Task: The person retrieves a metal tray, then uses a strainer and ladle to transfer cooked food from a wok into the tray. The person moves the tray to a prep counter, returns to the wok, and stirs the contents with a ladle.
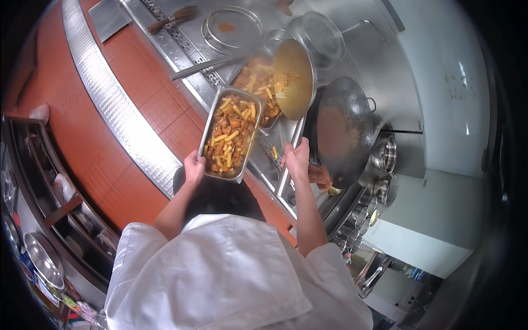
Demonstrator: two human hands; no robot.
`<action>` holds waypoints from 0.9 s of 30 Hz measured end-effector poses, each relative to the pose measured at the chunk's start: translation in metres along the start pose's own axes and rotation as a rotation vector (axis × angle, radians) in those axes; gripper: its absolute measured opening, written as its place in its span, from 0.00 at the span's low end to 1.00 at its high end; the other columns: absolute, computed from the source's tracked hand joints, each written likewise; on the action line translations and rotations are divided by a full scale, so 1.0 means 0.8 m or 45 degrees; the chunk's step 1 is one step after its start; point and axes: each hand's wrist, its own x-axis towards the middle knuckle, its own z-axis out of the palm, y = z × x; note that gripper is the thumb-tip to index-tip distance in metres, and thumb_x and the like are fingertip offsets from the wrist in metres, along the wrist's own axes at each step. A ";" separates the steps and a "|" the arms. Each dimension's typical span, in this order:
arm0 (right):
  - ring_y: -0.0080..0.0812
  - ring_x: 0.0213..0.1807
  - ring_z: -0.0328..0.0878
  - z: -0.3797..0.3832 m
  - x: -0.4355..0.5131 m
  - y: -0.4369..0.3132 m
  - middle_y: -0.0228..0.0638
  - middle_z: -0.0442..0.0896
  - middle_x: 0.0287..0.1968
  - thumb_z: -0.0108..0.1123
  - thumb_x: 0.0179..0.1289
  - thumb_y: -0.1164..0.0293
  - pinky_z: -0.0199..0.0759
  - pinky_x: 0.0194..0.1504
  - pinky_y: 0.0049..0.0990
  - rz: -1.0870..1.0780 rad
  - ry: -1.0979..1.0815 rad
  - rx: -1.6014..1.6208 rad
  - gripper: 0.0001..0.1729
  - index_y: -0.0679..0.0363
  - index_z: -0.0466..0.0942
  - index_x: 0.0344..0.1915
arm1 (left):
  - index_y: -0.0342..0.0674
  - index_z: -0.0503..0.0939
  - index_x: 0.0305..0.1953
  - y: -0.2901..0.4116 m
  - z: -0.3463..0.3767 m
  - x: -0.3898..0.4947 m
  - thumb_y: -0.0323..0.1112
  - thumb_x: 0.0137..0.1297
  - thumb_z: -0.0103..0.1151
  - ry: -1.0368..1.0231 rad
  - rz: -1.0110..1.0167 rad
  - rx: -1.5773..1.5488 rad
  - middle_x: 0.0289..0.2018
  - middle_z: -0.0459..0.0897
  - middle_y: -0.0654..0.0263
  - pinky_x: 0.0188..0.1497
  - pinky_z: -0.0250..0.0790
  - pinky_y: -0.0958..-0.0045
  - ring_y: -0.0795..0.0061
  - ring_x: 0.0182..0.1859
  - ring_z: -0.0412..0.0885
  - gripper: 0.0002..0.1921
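My left hand (194, 166) grips the near left corner of a rectangular steel food pan (250, 154), which holds browned chunks and yellow sticks in sauce. My right hand (296, 158) is closed around the thick metal handle of a large perforated strainer (293, 80). The strainer's bowl is tilted on its side above the counter, its inner face stained orange. Partly behind the held pan and the strainer lies a second pan (270, 125) of similar food. Right of my right hand sits a big dark wok (344, 132) with reddish-brown liquid inside. A ladle-like metal handle (202, 68) crosses the counter.
A brush (173, 20) lies by the counter's drain channel. Round wire-rimmed strainers (232, 29), a metal basin (324, 36) and a faucet (367, 22) are farther back. Metal bowls (383, 153) hang or stand at the right. Shelving (62, 198) is at the left, beyond a floor grate (111, 99).
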 end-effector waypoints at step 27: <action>0.17 0.24 0.74 0.249 0.367 -0.143 0.20 0.73 0.21 0.51 0.78 0.60 0.71 0.30 0.22 0.325 -1.237 1.071 0.17 0.49 0.75 0.29 | 0.33 0.83 0.39 0.086 0.022 0.050 0.20 0.59 0.51 0.164 -0.195 0.340 0.28 0.78 0.73 0.31 0.64 0.76 0.84 0.31 0.72 0.10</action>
